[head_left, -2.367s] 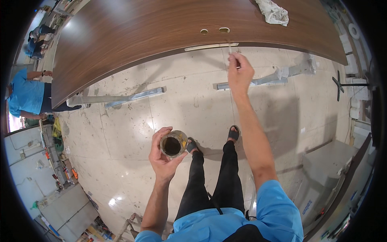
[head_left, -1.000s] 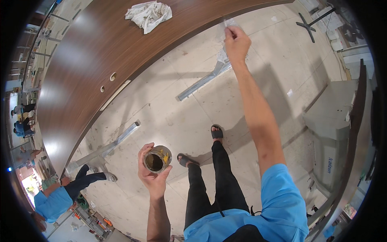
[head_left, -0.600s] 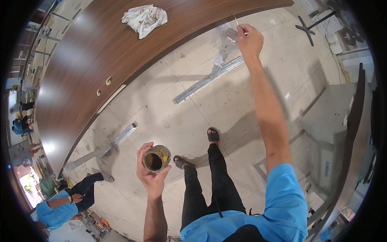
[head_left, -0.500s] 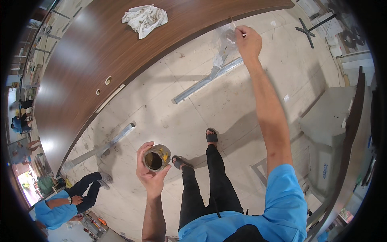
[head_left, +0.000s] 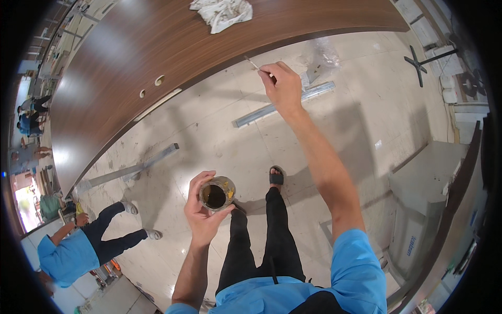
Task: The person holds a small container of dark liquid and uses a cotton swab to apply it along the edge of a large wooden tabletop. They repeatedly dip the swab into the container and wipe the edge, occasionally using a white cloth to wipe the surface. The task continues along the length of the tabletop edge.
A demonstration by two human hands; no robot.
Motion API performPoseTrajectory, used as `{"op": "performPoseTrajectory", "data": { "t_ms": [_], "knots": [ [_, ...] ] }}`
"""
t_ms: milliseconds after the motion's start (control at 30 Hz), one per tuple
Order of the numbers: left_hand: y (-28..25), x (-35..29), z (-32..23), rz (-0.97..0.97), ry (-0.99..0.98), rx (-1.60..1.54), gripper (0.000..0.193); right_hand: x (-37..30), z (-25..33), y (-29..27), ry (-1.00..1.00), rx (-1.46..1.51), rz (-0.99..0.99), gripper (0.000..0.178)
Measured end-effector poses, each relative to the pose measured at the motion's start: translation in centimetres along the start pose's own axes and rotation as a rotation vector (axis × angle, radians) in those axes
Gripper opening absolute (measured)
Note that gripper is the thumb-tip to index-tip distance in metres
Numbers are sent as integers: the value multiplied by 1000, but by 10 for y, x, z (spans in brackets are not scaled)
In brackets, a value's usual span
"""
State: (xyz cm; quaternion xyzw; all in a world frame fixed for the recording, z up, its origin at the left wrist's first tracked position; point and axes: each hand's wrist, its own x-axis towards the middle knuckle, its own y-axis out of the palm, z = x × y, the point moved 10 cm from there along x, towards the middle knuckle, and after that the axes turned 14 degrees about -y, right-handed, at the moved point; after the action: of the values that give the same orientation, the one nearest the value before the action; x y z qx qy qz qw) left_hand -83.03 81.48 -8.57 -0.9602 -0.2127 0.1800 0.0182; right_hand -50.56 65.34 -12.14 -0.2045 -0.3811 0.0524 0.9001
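Tabletop (head_left: pixel 125 78): glossy wood grain. Jar (head_left: pixel 230 191): smooth, glass-like. Rag (head_left: pixel 224 14): wrinkled matt cloth. Bar (head_left: pixel 254 115): shiny metal.

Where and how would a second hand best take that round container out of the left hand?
Probably by the outer wall of the container, coming from the right: the left hand wraps its left side, leaving the right wall mostly free. The wall is round, so a curved grip should suit it. The mouth is open with dark contents inside, so avoid tipping it.
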Motion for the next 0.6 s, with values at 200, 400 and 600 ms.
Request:
{"op": "performPoseTrajectory", "data": {
  "t_ms": [200,400,600],
  "knots": [
    [-23,-8,6,-15,55,-8,78,-14,-6,-3,122,-1,-198,9],
    [-45,-15,9,-37,64,-33,78,-10,7,19,69,-54,-38,10],
    [-66,-20,9,-60,93,-24,79,-8,-15,-12,125,-93,-199,9]
  ]
}}
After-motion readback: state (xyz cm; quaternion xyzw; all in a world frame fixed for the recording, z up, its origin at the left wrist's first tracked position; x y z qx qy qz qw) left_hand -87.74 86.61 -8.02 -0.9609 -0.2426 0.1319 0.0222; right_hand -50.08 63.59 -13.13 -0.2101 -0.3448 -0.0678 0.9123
